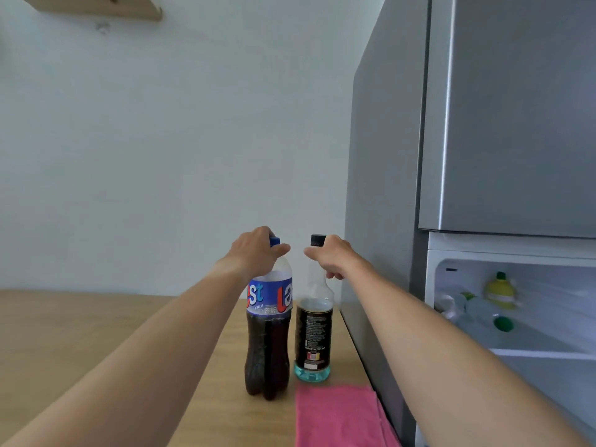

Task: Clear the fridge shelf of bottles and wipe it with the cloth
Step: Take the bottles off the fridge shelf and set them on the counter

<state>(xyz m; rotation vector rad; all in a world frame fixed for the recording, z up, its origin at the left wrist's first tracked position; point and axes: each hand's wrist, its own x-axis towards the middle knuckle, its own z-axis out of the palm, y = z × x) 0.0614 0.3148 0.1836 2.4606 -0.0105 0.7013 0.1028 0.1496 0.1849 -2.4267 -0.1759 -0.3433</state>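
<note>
Two bottles stand upright on the wooden counter (80, 324). The cola bottle (268, 337) has a blue cap and blue label; my left hand (254, 250) is closed around its neck and cap. Beside it to the right stands a clear bottle with a black label (313, 333) and black cap; my right hand (332, 256) grips its neck. A pink cloth (338, 417) lies flat on the counter just in front of that bottle. In the open fridge compartment (516, 304) at right, a yellow lemon-shaped bottle (501, 290) and a lying clear bottle with a green cap (483, 312) rest on the shelf.
The grey fridge side (377, 188) stands directly right of the counter, with the closed upper door (516, 108) above the open compartment. A pale wall rises behind the counter. A wooden shelf corner (129, 4) hangs at the top left.
</note>
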